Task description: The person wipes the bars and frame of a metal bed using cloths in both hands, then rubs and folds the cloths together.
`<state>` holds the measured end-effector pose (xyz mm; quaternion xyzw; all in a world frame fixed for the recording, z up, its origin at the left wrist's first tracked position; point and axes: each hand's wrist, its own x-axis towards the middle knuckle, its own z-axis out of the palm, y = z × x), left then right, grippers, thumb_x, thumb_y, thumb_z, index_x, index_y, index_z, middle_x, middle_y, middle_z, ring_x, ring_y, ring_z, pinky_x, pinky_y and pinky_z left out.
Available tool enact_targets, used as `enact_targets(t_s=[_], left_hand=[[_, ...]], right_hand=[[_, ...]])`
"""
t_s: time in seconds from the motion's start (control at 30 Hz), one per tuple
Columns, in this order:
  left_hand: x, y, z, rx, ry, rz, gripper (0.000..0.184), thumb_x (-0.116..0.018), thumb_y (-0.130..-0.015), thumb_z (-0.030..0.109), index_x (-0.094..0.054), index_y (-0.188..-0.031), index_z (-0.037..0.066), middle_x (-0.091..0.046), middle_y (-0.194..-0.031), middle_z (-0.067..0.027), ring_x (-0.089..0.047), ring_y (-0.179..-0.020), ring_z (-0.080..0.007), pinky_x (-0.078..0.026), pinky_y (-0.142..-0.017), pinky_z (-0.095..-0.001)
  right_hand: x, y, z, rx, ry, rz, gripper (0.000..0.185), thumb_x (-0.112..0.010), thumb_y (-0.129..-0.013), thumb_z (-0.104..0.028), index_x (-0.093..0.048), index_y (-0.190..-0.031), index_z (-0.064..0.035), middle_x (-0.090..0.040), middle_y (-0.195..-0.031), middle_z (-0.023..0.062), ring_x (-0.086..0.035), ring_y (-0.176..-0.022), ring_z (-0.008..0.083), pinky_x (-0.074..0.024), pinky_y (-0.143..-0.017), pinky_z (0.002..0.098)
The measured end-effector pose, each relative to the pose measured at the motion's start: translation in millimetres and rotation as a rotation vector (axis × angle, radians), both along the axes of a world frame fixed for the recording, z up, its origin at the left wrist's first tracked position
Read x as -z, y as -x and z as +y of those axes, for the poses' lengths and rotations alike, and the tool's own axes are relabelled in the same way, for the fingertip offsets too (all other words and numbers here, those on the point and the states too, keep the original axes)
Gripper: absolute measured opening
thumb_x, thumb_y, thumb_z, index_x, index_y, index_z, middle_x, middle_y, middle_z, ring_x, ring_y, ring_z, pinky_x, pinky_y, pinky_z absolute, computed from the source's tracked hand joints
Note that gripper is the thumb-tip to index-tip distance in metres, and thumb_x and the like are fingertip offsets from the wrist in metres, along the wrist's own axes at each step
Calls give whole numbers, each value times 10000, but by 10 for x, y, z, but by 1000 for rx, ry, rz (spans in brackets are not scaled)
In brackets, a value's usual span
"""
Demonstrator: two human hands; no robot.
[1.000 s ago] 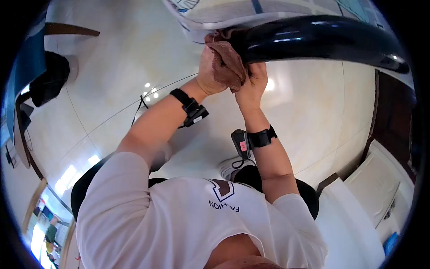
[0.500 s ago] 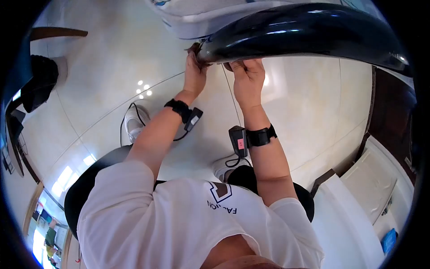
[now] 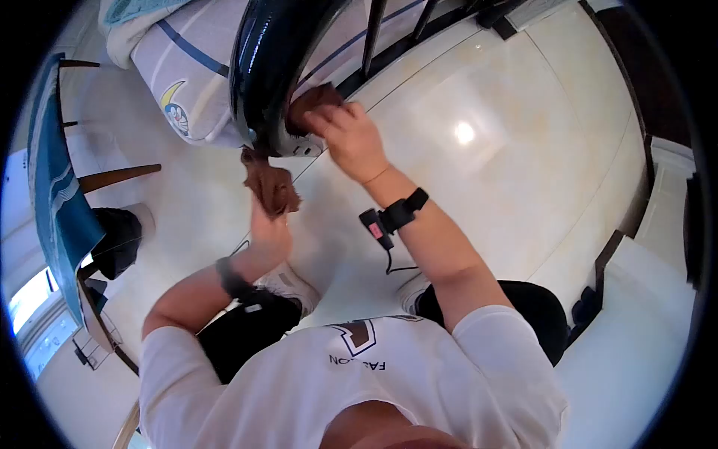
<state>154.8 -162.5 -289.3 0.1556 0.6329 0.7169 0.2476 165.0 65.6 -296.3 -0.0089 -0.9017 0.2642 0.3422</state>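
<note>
My left hand (image 3: 271, 238) is closed on a crumpled brown cloth (image 3: 271, 185), just below the end of a glossy black curved rail (image 3: 262, 75). Up and to the right, my right hand (image 3: 354, 144) presses another brown cloth piece (image 3: 315, 105) against the inner side of the rail's lower end. Whether the two brown parts are one cloth cannot be told. Both wrists wear black straps with small boxes.
Bedding with a cartoon print (image 3: 187, 90) lies behind the rail, beside dark upright bars (image 3: 372, 34). A chair draped in blue cloth (image 3: 63, 179) stands at the left. White furniture (image 3: 636, 314) is at the lower right.
The view has turned, and the rail now runs steeply upward at centre left. My left hand has come down away from the rail with cloth in it; my right hand is at the rail's inner side.
</note>
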Motion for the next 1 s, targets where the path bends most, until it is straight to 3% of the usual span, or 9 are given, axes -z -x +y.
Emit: enact_targets(t_s=[0.17,0.23,0.27,0.3,0.43,0.6,0.8,0.9,1.0], left_hand=[[-732,671,-753,223,452,649,391,-307,-1050,93,-398,-1421,10,-587,-1197,-95,-598,-978,-180,-513,-825,-310],[-970,871,-942,177,436,328,378,-366,-1045,124,-437,-1392,-8,-617,-1161,-95,-610,-934,-154,-518,-787,-289],[-1188,869,-942,144,582,546,394,-425,-1038,172,-446,-1385,-14,-613,-1186,-91,-608,-924,-141,-514,-781,-279],[-1134,994,-1211,56,605,504,397,-479,-1017,161,-469,-1358,-43,-575,-1300,-149,-563,-1149,-243,-435,-1003,-359],[-1392,1308,-1460,-555,486,620,398,-452,-1027,205,-486,-1334,-47,-598,-1259,-170,-591,-1101,-255,-440,-1005,-367],[-2440,1524,-860,-314,74,812,457,-410,-1027,273,-396,-1413,29,-488,-1407,-174,-510,-1276,-314,-393,-1102,-447],[-2085,1211,434,257,101,882,602,-601,-938,214,-353,-1458,40,-457,-1432,-185,-489,-1294,-346,-416,-1069,-439],[-1935,965,1229,104,332,1436,823,-763,-782,96,-303,-1453,-29,-442,-1392,-259,-501,-1237,-406,-436,-1009,-438],[-1868,1035,1262,87,314,1400,852,-796,-748,134,-309,-1415,-76,-476,-1317,-295,-537,-1160,-442,-447,-971,-453]], right_hand=[[-40,88,305,296,-32,8,317,-606,-738,-23,-697,-1023,-128,-657,-1060,46,-567,-901,279,-506,-781,356],[-114,81,208,341,-14,-6,310,-600,-734,-33,-699,-1013,-123,-655,-1062,56,-568,-929,279,-517,-778,353],[-104,69,67,275,-68,-34,311,-603,-730,-31,-700,-1011,-123,-656,-1061,49,-569,-930,281,-517,-785,352],[-108,62,-83,208,-124,-64,313,-605,-726,-30,-701,-1009,-123,-657,-1060,42,-569,-932,282,-517,-792,351],[-143,23,-289,165,120,-20,337,-586,-720,14,-696,-1007,-125,-671,-1018,30,-574,-922,281,-502,-814,353],[79,-252,578,540,118,-56,326,-602,-744,28,-702,-1023,-109,-681,-1055,71,-585,-980,299,-461,-883,376],[-282,139,977,466,64,104,317,-611,-747,31,-694,-1031,-80,-684,-1052,100,-575,-934,323,-464,-866,401],[-186,161,628,412,93,-92,401,-594,-740,53,-686,-1094,-112,-664,-1177,47,-571,-911,322,-489,-839,380],[-84,44,817,298,3,-151,425,-584,-743,32,-682,-1126,-123,-649,-1227,22,-572,-907,313,-498,-828,363]])
